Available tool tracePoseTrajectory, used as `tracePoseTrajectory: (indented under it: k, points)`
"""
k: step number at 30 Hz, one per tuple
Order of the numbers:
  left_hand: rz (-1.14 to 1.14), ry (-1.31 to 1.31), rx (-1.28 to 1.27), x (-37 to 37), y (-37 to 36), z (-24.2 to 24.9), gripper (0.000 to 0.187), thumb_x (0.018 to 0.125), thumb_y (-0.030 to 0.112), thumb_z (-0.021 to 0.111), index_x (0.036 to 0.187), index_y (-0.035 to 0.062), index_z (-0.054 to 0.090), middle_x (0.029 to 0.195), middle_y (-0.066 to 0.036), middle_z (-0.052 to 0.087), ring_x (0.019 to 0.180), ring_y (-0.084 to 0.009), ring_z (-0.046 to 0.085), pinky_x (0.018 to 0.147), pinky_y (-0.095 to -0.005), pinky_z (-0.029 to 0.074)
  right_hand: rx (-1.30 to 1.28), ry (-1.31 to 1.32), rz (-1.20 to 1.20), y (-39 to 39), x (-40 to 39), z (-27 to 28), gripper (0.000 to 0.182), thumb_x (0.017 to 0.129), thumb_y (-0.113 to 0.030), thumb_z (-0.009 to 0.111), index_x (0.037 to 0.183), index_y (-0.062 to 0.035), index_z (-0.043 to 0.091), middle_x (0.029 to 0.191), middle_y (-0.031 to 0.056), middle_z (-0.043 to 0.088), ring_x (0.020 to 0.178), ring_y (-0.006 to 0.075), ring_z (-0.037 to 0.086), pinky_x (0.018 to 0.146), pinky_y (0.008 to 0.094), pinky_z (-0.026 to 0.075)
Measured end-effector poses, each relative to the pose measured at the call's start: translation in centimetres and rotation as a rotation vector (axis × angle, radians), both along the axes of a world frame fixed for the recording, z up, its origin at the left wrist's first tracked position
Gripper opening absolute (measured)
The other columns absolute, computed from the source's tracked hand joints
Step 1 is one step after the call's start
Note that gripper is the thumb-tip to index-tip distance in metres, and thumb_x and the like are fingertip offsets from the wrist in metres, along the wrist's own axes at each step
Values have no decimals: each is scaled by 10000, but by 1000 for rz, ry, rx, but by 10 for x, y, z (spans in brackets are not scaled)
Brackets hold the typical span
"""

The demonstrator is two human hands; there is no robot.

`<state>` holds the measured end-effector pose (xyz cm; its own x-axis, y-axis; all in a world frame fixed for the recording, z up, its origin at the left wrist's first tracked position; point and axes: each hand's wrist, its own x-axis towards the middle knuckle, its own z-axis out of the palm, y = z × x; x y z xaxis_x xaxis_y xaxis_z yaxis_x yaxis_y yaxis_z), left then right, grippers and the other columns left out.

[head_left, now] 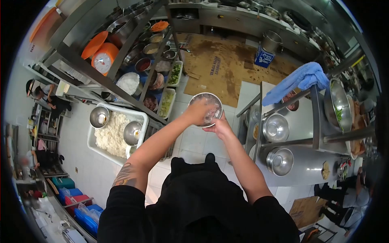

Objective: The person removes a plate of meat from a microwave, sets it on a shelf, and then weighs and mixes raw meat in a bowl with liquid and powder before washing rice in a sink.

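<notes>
In front of my body, a round metal bowl (221, 106) is held up above the floor. My right hand (221, 126) grips its near right side, with the fingers under it and the thumb near the rim. My left hand (198, 111) reaches over the left edge into the bowl, its fingers smeared by motion. Around those fingers lies something pale and pinkish, too blurred to name. Whether the left fingers hold any of it is hidden.
To the left stands a white tub (144, 117) of rice with two metal bowls in it. A rack (81, 71) of ingredient containers rises beyond. On the right, a steel counter (306, 162) carries stacked bowls (280, 161) and a blue towel (298, 81). Other people work at both sides.
</notes>
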<state>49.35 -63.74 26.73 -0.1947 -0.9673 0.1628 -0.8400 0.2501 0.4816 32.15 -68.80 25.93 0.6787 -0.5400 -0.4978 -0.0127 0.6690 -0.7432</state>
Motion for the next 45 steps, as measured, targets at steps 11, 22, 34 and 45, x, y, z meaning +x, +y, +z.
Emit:
tracePoseTrajectory:
  k: [11,22,34,45]
  points:
    - [-54,-389,-20,16,54,-10,469,758,173,740,1215,216,643,1205,-170,576,1222,-354,540,935,-511,500,85,-84,-273,114,24,2,770,828,86,448,1484,-226,192,1352,210,495,994,365,693,725,481,650]
    - [-185,220,286,-16,108,10,643,647,88,769,1259,206,613,1157,-178,562,1092,-435,568,935,-472,475,54,-83,-365,183,-17,19,783,850,62,458,1501,-239,142,1306,208,543,922,330,717,660,424,657]
    - [-484,-168,160,-202,131,57,710,731,104,747,1381,322,564,1353,-207,452,1278,-415,462,1006,-518,453,-26,-36,-585,226,-208,7,777,821,93,479,1472,-193,166,1324,224,520,956,386,702,667,485,656]
    - [-667,-228,47,-469,139,28,312,764,157,685,1057,63,636,960,-227,668,885,-415,673,743,-513,536,-41,-91,-911,315,-431,25,802,796,81,477,1489,-192,179,1259,223,558,854,354,717,619,428,657]
